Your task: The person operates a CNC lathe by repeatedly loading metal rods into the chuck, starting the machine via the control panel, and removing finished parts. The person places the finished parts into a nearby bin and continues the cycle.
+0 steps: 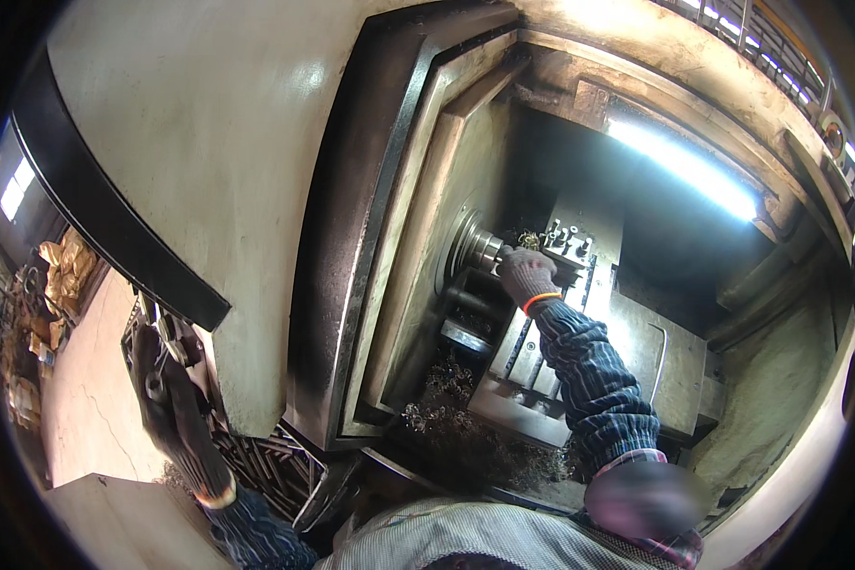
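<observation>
My right hand [530,275], in a grey knit glove with an orange cuff edge, reaches into a lathe's work space. Its fingers are closed right at the front of the round metal chuck [475,247]; what they grip is hidden behind the glove. Just beyond that hand, curly metal chips [530,239] lie by a tool block with several bolts [570,239]. At the lower left, my left hand [166,389] wears a dark glove and is curled beside shiny metal pieces [168,332]. It seems closed on one of them, whose kind I cannot make out.
Slotted metal slide [518,418] lies below my right hand, with heaps of chips [442,380] beside it. A bin of metal rods [266,465] stands near my left wrist. The thick door frame [351,228] rises between my arms. A lamp tube [684,169] glows inside.
</observation>
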Demonstrator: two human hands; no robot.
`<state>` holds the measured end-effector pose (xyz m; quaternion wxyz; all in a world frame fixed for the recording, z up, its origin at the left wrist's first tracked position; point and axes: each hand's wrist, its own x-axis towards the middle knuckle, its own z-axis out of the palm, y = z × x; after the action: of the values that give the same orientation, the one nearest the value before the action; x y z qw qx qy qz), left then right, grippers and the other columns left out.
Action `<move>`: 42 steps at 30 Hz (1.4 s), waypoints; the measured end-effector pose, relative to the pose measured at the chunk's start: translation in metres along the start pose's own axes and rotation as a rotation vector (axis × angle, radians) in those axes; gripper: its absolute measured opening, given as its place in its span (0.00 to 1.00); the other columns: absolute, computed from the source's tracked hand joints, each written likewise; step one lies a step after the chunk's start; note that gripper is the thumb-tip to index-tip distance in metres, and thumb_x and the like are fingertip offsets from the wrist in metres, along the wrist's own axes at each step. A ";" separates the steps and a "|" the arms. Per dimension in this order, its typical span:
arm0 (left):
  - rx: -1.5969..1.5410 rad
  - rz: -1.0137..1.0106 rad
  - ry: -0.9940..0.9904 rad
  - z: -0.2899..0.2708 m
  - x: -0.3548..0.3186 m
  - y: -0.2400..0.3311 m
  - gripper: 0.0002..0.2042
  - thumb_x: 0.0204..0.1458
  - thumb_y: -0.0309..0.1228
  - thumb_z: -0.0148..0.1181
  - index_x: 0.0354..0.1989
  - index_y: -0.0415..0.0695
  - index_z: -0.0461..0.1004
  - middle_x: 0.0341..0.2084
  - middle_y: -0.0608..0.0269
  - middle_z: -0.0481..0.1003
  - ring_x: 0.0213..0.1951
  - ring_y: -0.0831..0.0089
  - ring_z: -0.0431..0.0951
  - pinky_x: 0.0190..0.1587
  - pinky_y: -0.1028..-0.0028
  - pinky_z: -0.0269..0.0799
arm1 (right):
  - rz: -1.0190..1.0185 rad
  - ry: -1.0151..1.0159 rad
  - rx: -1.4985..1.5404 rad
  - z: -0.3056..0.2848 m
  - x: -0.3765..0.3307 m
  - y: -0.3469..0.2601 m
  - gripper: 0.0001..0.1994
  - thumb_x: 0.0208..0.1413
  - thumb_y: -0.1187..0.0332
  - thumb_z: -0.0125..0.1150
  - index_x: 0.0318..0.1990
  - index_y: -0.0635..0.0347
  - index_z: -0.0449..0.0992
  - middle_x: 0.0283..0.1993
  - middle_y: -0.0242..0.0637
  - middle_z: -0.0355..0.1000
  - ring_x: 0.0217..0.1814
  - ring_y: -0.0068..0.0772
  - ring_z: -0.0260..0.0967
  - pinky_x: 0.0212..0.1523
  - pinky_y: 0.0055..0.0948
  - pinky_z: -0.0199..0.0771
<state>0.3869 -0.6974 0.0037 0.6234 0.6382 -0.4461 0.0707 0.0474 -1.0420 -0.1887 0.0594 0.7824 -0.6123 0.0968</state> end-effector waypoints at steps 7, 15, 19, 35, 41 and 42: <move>-0.309 -0.054 0.027 0.010 0.020 -0.032 0.24 0.68 0.30 0.55 0.68 0.31 0.63 0.62 0.48 0.71 0.62 0.61 0.72 0.66 0.65 0.68 | 0.340 -0.196 0.385 -0.029 -0.045 0.045 0.27 0.62 0.40 0.56 0.44 0.58 0.82 0.44 0.49 0.81 0.48 0.52 0.80 0.50 0.48 0.77; -0.322 -0.028 0.191 0.022 0.013 -0.035 0.20 0.69 0.30 0.54 0.65 0.31 0.67 0.54 0.51 0.76 0.53 0.66 0.78 0.56 0.71 0.75 | 0.336 -0.244 0.520 -0.014 -0.024 -0.020 0.27 0.60 0.47 0.58 0.57 0.59 0.72 0.51 0.55 0.79 0.57 0.57 0.77 0.57 0.49 0.75; -0.253 -0.005 0.096 0.015 0.022 -0.035 0.19 0.69 0.30 0.52 0.63 0.30 0.68 0.55 0.51 0.76 0.54 0.67 0.77 0.56 0.71 0.74 | 0.342 -0.320 0.436 -0.011 -0.020 -0.022 0.27 0.59 0.50 0.58 0.58 0.60 0.68 0.51 0.58 0.79 0.56 0.59 0.77 0.56 0.50 0.75; 0.249 0.221 0.200 0.012 -0.018 -0.034 0.18 0.55 0.15 0.62 0.55 0.36 0.79 0.50 0.51 0.81 0.52 0.62 0.81 0.57 0.67 0.76 | 0.293 -0.153 0.343 0.002 0.012 0.033 0.31 0.63 0.54 0.56 0.71 0.58 0.61 0.43 0.53 0.81 0.48 0.54 0.81 0.49 0.51 0.79; 0.375 0.337 0.150 0.009 -0.014 -0.034 0.19 0.58 0.11 0.57 0.58 0.36 0.77 0.53 0.51 0.79 0.51 0.62 0.81 0.53 0.68 0.79 | 0.054 0.168 1.499 0.001 0.012 0.039 0.26 0.60 0.71 0.66 0.66 0.56 0.72 0.55 0.38 0.79 0.54 0.28 0.76 0.56 0.28 0.76; 0.473 0.361 0.149 0.007 -0.014 -0.029 0.19 0.58 0.12 0.57 0.58 0.36 0.77 0.51 0.52 0.80 0.51 0.63 0.82 0.53 0.69 0.79 | -0.057 0.240 1.544 -0.006 0.007 0.040 0.25 0.61 0.72 0.66 0.66 0.59 0.71 0.57 0.37 0.78 0.55 0.27 0.75 0.59 0.28 0.74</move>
<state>0.3944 -0.7022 -0.0286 0.4659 0.6689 -0.4768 0.3288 0.0099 -1.0572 -0.1820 -0.4335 0.6019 -0.3408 0.5776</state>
